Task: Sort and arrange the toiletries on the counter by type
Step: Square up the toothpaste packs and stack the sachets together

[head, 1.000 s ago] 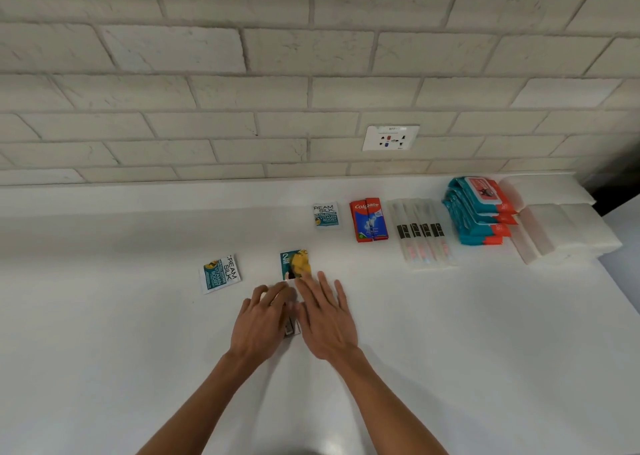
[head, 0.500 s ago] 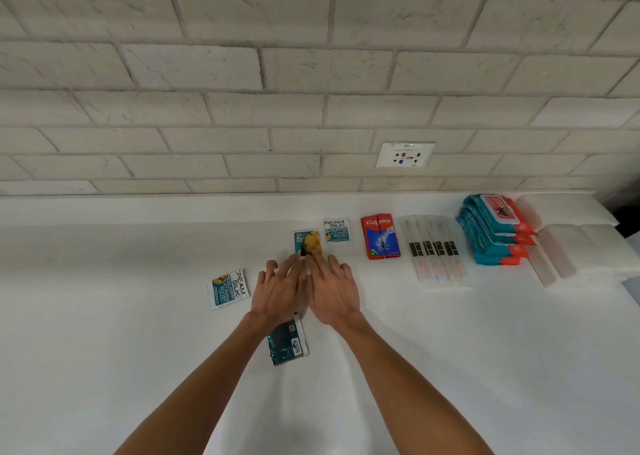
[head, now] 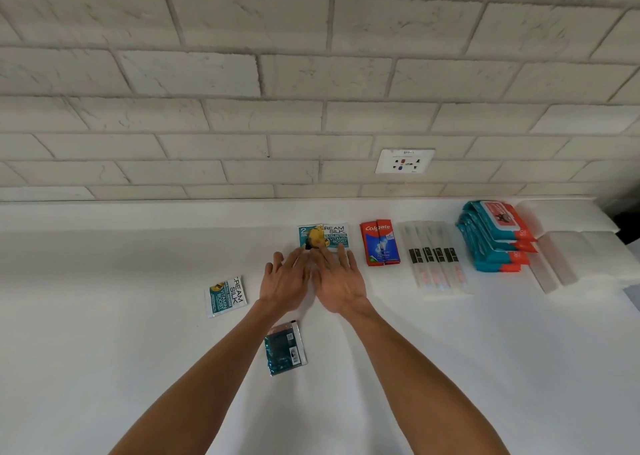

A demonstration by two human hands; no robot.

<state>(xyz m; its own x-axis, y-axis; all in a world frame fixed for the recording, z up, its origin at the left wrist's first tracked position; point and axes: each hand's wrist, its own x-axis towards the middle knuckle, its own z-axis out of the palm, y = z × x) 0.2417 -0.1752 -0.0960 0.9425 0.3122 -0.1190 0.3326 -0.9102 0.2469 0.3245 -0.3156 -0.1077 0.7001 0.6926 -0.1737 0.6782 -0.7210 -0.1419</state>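
A teal sachet with a yellow picture (head: 310, 236) lies at the back of the white counter (head: 104, 368), edge to edge with a white Cream Silk sachet (head: 336, 235). My left hand (head: 284, 280) and my right hand (head: 337, 279) lie flat side by side, fingers spread, fingertips touching the teal sachet's near edge. Neither hand grips anything. Another Cream Silk sachet (head: 226, 295) lies to the left. A dark teal sachet (head: 285, 347) lies face down between my forearms.
To the right along the back stand red Colgate packs (head: 380, 242), wrapped toothbrushes (head: 434, 256), a stack of teal wet-wipe packs (head: 493, 236) and white folded tissues (head: 571, 253). A wall socket (head: 405, 161) sits above on the brick wall.
Both hands have slid the teal and yellow sachet away from me, up against the Cream Silk sachet at the back. The dark teal sachet, earlier under my hands, now lies uncovered.
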